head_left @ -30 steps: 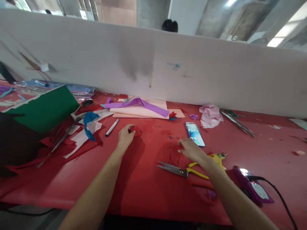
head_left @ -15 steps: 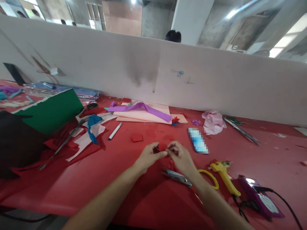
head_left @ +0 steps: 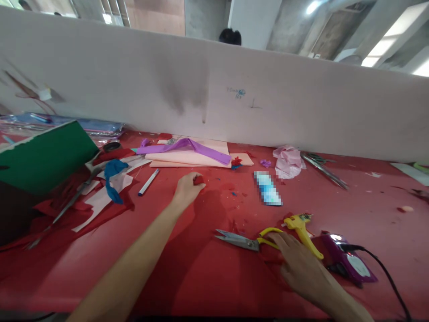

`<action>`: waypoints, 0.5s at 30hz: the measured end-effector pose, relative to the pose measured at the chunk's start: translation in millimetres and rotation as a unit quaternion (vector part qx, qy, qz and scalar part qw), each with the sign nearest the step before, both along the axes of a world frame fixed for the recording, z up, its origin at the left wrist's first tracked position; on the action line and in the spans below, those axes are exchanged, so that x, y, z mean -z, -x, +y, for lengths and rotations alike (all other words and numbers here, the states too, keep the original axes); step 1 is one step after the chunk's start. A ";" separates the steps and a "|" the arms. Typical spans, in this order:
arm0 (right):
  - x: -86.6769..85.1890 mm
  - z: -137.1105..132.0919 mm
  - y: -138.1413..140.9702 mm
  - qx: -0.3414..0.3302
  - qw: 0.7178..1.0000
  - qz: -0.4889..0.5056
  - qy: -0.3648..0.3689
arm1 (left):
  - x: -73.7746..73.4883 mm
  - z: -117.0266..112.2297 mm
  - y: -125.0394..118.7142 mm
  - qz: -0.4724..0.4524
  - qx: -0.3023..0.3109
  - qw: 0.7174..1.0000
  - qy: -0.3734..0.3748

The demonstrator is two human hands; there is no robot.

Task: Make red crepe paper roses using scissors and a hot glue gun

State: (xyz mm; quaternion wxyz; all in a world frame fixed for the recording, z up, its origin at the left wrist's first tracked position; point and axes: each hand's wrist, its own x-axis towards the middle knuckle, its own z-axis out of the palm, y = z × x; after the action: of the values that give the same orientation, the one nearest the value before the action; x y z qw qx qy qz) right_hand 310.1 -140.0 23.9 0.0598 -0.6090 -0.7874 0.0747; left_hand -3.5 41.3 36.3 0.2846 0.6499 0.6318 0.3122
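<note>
My left hand (head_left: 187, 188) is over the middle of the red table, thumb and fingers curled around a small red piece (head_left: 198, 180), perhaps felt or cloth. Most of that piece is hidden by the fingers. My right hand (head_left: 296, 261) is at the yellow handles of the scissors (head_left: 239, 240), its fingers on the lower handle loop. The scissors lie with their blades slightly apart, pointing left. Just beyond the right hand lies a yellow glue gun (head_left: 304, 232).
A purple corded device (head_left: 353, 261) lies at right. Farther back are a phone (head_left: 268, 188), crumpled pink material (head_left: 288, 162), and peach sheets (head_left: 187, 160) under a purple strip (head_left: 209, 153). A marker (head_left: 148, 182), scraps and a green board (head_left: 50, 156) are left. A white partition (head_left: 150, 89) stands behind.
My hands, together before at a red piece, have parted. The left moved to where a red square lay; the right went down and right to the scissors' handles. The view shifted slightly.
</note>
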 end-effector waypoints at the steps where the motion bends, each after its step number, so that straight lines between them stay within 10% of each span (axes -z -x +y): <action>1: -1.4 0.1 2.1 -0.012 1.000 -0.005 0.011 | -2.0 11.9 -1.6 0.038 0.003 0.999 0.010; 7: -10.4 0.6 7.9 -0.013 0.998 -0.009 0.057 | -2.8 55.1 -16.9 0.145 0.013 0.987 0.068; 15: -9.0 46.4 13.4 0.141 0.986 0.084 -0.025 | -3.4 47.7 -0.3 0.134 -0.025 0.990 0.029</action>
State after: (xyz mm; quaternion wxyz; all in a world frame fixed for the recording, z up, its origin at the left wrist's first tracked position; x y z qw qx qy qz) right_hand 296.7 -93.5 32.9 0.1509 -0.7039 -0.6873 0.0970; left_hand -3.2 89.0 39.7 0.2082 0.6612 0.6891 0.2113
